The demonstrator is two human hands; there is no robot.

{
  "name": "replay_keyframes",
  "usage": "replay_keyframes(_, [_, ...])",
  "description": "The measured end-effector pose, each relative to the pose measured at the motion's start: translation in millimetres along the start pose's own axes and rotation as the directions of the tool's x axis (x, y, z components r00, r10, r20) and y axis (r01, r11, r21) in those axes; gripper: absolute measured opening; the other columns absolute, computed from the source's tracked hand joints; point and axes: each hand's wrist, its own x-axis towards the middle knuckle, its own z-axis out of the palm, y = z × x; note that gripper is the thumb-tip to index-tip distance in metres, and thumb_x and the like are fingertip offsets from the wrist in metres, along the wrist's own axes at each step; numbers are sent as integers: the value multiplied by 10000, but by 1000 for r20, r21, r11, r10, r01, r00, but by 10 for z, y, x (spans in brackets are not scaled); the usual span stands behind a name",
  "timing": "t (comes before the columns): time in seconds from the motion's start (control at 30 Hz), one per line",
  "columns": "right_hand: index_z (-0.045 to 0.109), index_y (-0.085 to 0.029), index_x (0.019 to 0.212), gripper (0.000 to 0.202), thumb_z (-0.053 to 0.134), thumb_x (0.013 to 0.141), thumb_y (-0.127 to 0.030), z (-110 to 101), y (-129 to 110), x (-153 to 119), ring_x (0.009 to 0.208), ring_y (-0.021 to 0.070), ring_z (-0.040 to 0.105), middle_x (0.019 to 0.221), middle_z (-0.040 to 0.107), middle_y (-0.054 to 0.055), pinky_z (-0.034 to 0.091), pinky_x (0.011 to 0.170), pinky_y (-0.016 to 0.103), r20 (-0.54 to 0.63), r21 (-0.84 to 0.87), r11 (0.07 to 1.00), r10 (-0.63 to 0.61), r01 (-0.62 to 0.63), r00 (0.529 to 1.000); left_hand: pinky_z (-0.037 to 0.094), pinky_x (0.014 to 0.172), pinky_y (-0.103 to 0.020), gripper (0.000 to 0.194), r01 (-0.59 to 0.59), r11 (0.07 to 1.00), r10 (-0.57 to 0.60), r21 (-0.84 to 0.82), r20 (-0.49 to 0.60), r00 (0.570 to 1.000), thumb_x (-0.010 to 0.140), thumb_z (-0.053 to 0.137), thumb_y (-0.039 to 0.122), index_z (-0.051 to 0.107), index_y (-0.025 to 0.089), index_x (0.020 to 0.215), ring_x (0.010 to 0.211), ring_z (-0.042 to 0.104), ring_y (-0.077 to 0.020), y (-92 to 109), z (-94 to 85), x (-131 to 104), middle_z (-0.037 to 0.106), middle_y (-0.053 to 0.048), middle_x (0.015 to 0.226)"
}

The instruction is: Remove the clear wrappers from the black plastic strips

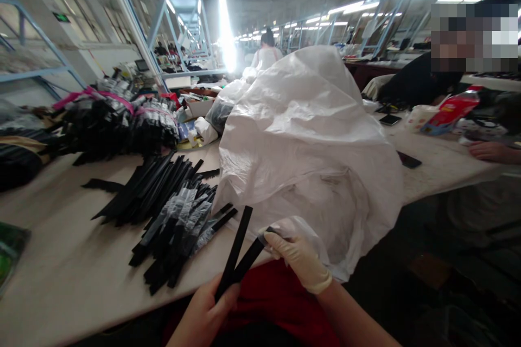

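Observation:
Two flat black strips (236, 246) stick up in a V from my left hand (211, 306), whose bare fingers are wrapped round their lower ends. My right hand (299, 260), in a pale rubber glove, pinches the upper end of the right-hand strip together with a bit of clear plastic film (295, 226). To the left on the table lies a pile of black strips, several wrapped in clear film (183, 209), the others bare (142, 187). A large white plastic bag (293, 130) bulges just beyond my right hand, its mouth toward me.
Bundles of black strips tied with pink bands (101, 114) stand at the back left of the table (49, 227). A phone (408, 160) and a red-labelled bottle (453, 111) lie to the right. A person in dark clothing (423, 78) sits there, one hand (494, 150) at the table.

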Motion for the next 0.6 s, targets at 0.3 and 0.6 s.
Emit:
replay_keyframes(0.3, [649, -141, 613, 369, 638, 679, -504, 154, -114, -86, 421, 74, 420, 464, 521, -27, 325, 408, 203, 267, 38, 999, 20, -31, 964, 302, 349, -192, 368, 17, 984, -43, -180, -141, 989, 692, 588, 501, 559, 164, 836, 350, 389, -77, 69, -3, 5, 505, 60, 521])
replay_keyframes(0.6, [689, -167, 752, 327, 676, 659, -481, 294, -88, -119, 425, 58, 394, 515, 533, -37, 312, 382, 166, 146, 366, 928, 9, -63, 989, 377, 405, -212, 265, -51, 996, 39, -77, -148, 988, 725, 582, 384, 609, 169, 877, 460, 486, -136, 63, -24, 17, 568, 28, 555])
